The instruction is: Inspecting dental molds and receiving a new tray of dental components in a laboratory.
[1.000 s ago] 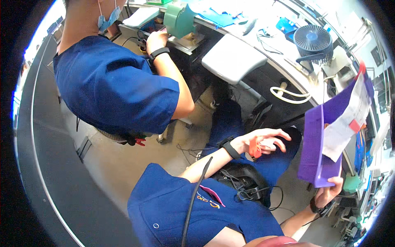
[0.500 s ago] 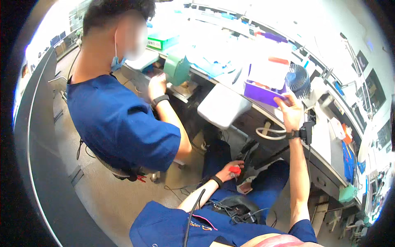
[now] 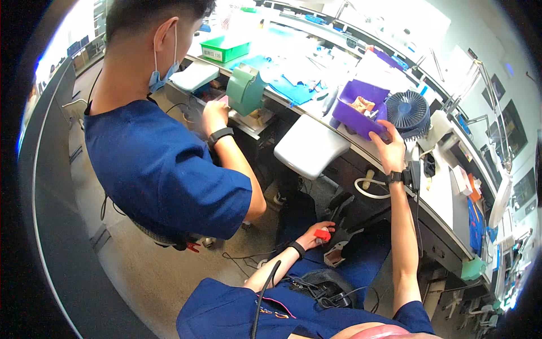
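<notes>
On the bench at the right, my right hand (image 3: 390,148) pinches the near rim of a purple plastic box (image 3: 351,113). Inside the box lies a tan, dental-cast-like piece (image 3: 361,105), with smaller items that I cannot make out. My left hand (image 3: 309,237) is low over my lap, its fingers curled round a small bright-red piece (image 3: 323,234) with something pale beside it. A thin, dark tool-like shape shows near those fingertips; whether I hold it is unclear. Close to this hand, a whitish and pinkish object (image 3: 336,254) rests by my thigh.
A co-worker (image 3: 164,164) in navy scrubs sits at my left, one hand near a green bench fixture (image 3: 245,90). A white padded rest (image 3: 310,146) juts from the bench. A dark round fan (image 3: 407,110) stands beside the box; a green bin (image 3: 226,50) sits farther back.
My right hand has shifted slightly left and down, still on the box. The box's inside, formerly lost in white glare, now shows. My left hand has barely moved.
</notes>
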### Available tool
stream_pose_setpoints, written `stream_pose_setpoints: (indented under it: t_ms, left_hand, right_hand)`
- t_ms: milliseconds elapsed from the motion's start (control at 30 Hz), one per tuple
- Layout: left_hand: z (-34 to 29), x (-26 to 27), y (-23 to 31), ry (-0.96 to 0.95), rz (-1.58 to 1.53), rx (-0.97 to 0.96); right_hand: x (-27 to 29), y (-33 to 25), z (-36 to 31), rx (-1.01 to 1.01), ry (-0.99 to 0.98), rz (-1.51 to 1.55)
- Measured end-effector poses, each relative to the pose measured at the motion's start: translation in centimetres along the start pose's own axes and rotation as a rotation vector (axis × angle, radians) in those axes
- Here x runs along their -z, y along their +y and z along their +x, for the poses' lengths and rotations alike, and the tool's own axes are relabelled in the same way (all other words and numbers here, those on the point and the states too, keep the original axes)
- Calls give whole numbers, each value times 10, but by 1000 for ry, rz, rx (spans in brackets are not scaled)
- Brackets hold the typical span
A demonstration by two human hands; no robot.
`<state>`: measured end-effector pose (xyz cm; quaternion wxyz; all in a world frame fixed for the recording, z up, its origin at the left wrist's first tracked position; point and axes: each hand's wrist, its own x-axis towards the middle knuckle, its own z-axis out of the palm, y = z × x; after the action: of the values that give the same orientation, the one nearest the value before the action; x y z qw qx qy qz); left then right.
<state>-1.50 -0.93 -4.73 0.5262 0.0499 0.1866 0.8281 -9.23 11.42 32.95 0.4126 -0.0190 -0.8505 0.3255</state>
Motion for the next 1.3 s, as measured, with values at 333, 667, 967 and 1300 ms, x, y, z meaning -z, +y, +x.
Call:
stream_pose_setpoints:
  t_ms: [333,667,967,1300]
  left_hand:
    - [-7,-13,4,63,-32,-4]
    - [-7,-25,-9,-74,758,-411]
    - [-8,-32,-13,96,606,-313]
    - [9,-16,-26,109,608,-161]
  right_hand:
    - [77,-85,-111,270,-176,-44]
    - [57,91,-296,-632,-857,108]
    - [12,138,-365,-995,-781,568]
    - [16,114,-356,-925,-804,644]
